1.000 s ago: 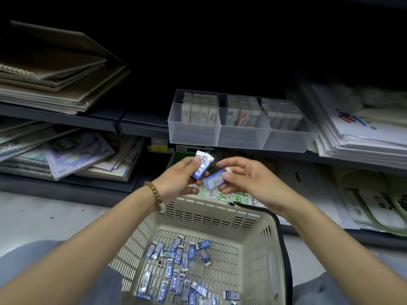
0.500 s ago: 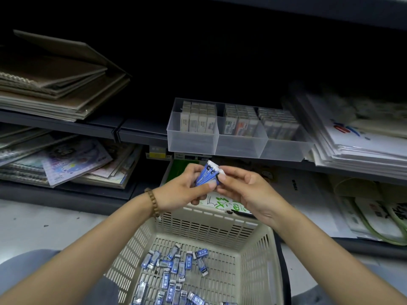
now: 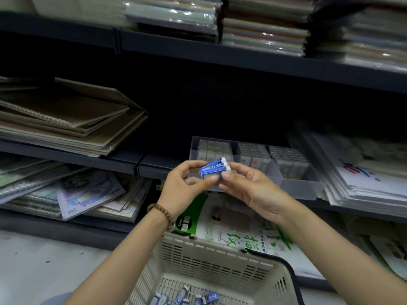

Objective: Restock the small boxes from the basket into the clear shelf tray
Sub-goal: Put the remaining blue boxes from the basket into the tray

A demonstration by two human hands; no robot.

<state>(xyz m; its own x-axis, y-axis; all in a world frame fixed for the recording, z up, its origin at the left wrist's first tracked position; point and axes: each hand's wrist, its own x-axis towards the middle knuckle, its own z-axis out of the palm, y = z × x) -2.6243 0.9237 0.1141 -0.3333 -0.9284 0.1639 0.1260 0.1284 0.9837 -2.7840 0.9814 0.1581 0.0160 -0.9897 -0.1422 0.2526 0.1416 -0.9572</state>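
Our left hand [image 3: 182, 190] and right hand [image 3: 248, 190] met in front of us, both pinching one bundle of blue small boxes [image 3: 212, 169] between thumbs and fingertips, with the white ends pointing up and to the right. Just behind the bundle the clear shelf tray [image 3: 304, 190] sat on the dark shelf [image 3: 123, 159], rows of packs [image 3: 214, 148] at the back of its compartments. Below our wrists stood the beige basket [image 3: 211, 260], more blue boxes [image 3: 187, 298] loose on its bottom. A bead bracelet [image 3: 160, 214] circled our left wrist.
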